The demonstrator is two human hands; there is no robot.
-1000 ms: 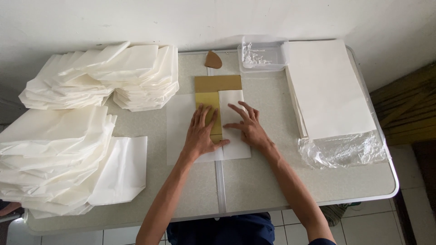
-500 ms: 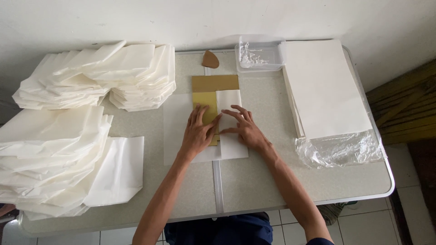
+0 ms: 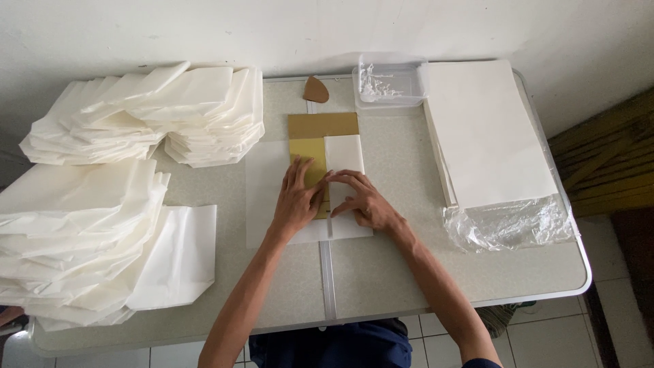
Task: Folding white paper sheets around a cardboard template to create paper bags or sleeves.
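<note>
**Both hands flat on a half-folded sheet, centre of worktop**

The left hand [image 3: 298, 196] lies palm down, fingers spread, on the tan card [image 3: 315, 158] that sits over the white sheet [image 3: 266, 184]. It grips nothing; it presses. The right hand [image 3: 361, 199] is likewise released and flat, fingertips bearing on the right flap [image 3: 345, 155], which is folded in over the card's right part. The two hands meet just above the seam [image 3: 328, 272] of the worktop [image 3: 402, 266].

The sheet lies at the worktop's centre, its left half flat and unfolded, its right half turned in. The card shows bare at the top and down its left strip.

Judgement on the fold: it looks best held by the left hand pinning the card against sliding while the right runs along the flap's edge, keeping it square to the card. Uneven pressure would likely skew the crease.

Beyond the hands: a small brown piece [image 3: 315, 89] near the far edge; a clear tray [image 3: 388, 83] beside it; a stack of flat sheets [image 3: 480, 129] to the right, its near end in loose plastic wrap [image 3: 507, 225]. To the left, heaped bags [image 3: 146, 112] at the back, and a second heap [image 3: 82, 232] nearer the front.
</note>
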